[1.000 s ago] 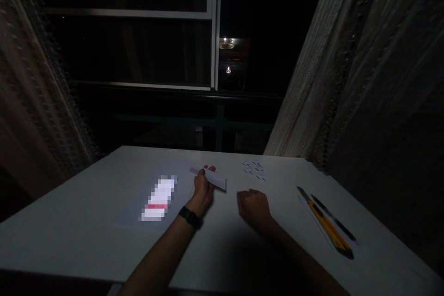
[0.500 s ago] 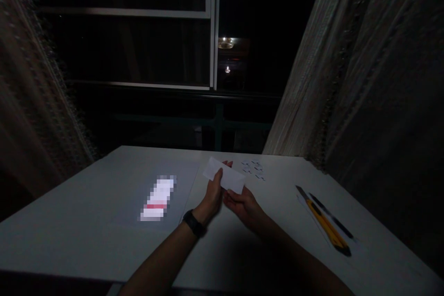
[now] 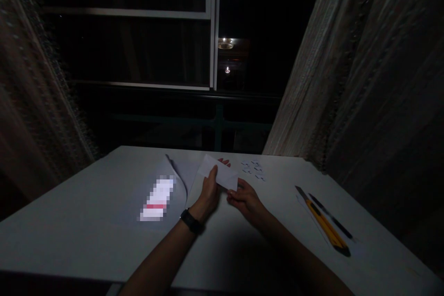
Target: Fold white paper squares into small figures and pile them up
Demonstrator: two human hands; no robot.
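A small folded piece of white paper [image 3: 225, 176] is held above the table between both hands. My left hand [image 3: 210, 188] is closed on its left part, thumb on top and fingers underneath, with a dark watch on the wrist. My right hand [image 3: 247, 198] pinches the paper's lower right corner. Beyond it, several small paper pieces with dark marks [image 3: 257, 169] lie on the table. To the left are sheets of white paper [image 3: 189, 173], the upper one lifted and curled along its right edge. A bright pixelated phone-like screen [image 3: 157, 196] lies on them.
On the right of the white table [image 3: 86, 245] lie a yellow utility knife [image 3: 328, 226] with its blade out and a dark pen [image 3: 331, 216]. Curtains [image 3: 301, 69] hang on both sides of a dark window [image 3: 138, 51] behind the table.
Both hands have shifted slightly left with the folded paper. The top sheet at left, flat before, now has its right edge curled up.
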